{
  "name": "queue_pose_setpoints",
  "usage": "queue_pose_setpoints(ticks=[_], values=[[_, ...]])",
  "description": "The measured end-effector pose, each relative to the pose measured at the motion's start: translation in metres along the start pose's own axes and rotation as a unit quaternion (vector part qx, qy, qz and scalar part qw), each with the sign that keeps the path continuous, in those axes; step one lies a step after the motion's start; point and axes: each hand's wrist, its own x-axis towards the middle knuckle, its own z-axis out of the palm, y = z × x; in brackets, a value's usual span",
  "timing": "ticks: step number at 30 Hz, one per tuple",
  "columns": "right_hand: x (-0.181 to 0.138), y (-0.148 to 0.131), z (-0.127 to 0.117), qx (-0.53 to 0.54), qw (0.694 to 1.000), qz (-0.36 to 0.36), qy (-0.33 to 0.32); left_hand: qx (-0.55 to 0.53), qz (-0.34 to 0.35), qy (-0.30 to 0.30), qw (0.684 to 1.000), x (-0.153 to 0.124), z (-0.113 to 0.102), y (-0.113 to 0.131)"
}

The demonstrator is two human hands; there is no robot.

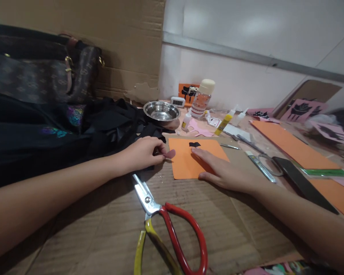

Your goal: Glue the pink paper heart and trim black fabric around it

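Note:
My left hand (146, 152) pinches a small pink paper piece (170, 154) at the left edge of an orange sheet (183, 166). My right hand (222, 170) lies on the right side of that sheet, fingers stretched out and holding nothing. Just beyond its fingertips a small black paper shape (194, 144) sits on the orange paper. Scissors (149, 202) with red and yellow handles rest on the cardboard in front of me, blades pointing away.
Behind the sheet stand a metal bowl (161, 111), a small glue bottle (186, 121), a white timer (177, 102), a lidded bottle (203, 97) and a yellow glue tube (225, 123). A utility knife (260, 167) and orange sheets (292, 143) lie right; black cloth (97, 130) lies left.

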Motion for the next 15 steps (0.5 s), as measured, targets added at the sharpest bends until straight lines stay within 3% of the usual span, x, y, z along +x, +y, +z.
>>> queue_pose_setpoints(ticks=[5,8,12,15], values=[[-0.033,-0.027,0.0,0.011,1.0,0.002,-0.006,-0.076,0.029,-0.024,0.996,-0.009,-0.004,0.026],[-0.05,-0.04,-0.001,0.021,0.997,-0.018,0.07,-0.175,0.089,-0.042,0.98,-0.014,0.002,0.042],[-0.054,-0.046,-0.007,-0.001,0.955,-0.173,0.242,-0.283,0.126,-0.04,0.95,-0.015,0.01,0.058],[-0.048,-0.054,-0.018,-0.041,0.924,-0.277,0.258,-0.295,0.131,-0.013,0.947,-0.016,0.008,0.069]])
